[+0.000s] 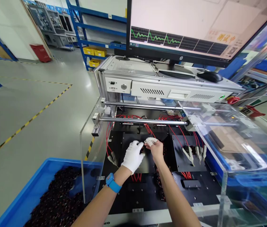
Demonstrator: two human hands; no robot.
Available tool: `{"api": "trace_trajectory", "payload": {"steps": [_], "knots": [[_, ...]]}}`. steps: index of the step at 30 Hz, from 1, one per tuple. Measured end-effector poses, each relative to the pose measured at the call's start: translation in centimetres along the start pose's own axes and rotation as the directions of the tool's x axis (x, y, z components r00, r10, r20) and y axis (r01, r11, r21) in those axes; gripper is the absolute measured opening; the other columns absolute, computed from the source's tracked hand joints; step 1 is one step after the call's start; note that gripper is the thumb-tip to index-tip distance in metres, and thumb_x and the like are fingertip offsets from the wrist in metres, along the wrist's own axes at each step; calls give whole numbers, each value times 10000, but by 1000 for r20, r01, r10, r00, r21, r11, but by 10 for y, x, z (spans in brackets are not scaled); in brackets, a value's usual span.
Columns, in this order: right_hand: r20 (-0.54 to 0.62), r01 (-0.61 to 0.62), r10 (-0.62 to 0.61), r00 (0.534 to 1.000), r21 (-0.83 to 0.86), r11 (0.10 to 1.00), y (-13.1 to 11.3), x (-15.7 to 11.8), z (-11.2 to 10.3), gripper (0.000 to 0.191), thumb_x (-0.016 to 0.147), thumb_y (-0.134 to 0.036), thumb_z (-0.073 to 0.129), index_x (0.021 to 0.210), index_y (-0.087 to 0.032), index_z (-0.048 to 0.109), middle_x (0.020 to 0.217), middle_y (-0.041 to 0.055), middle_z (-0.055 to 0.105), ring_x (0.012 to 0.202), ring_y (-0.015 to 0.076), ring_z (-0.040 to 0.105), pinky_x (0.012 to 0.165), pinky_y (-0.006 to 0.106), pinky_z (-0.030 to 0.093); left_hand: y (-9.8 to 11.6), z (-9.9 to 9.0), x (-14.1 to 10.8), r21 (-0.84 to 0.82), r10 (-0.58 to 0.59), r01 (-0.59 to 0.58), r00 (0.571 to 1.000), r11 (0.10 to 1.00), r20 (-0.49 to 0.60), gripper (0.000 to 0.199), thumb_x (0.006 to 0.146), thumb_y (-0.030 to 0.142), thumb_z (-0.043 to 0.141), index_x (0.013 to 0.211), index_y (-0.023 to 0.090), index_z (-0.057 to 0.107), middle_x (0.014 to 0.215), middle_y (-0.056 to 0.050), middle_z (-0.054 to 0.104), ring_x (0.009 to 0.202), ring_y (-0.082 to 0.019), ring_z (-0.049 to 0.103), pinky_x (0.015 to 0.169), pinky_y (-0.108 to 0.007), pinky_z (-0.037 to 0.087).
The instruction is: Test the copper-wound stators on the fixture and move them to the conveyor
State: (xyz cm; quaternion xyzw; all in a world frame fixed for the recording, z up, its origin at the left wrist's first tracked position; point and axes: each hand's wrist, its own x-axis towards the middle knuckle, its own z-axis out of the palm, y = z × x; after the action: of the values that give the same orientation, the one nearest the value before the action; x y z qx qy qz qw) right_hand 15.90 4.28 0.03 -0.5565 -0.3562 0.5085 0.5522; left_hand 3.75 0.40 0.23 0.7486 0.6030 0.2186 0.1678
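floor (60, 135) glossy grey, reflects light | floor tape (32, 119) black-yellow striped | white wall (12, 28) at left | blue shelving (100, 29) carries yellow bins (100, 52) | red bin (40, 53) stands near wall

Bright, cool light fills the room around me — apparently from overhead — leaving pale glare on the floor (60, 126) and streaks on the metal rods (145, 121) and clear cover (244, 135). My white-gloved left hand (132, 156) looks almost bleached against the dark panel (148, 165), its creases faint. The wide lens stretches everything near the edges, and the far right turns soft.
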Motion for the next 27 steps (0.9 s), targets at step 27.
{"api": "trace_trajectory", "payload": {"steps": [27], "knots": [[179,273,-209,961,-538,797,-2,6,-12,204,680,-385,630,768,-215,702,635,23,672,556,170,603,585,286,490,5,-8,-1,-72,-34,35,999,997,20,468,715,230,590,1172,267,494,1124,-43,493,1031,-224,444,866,-335,411]]}}
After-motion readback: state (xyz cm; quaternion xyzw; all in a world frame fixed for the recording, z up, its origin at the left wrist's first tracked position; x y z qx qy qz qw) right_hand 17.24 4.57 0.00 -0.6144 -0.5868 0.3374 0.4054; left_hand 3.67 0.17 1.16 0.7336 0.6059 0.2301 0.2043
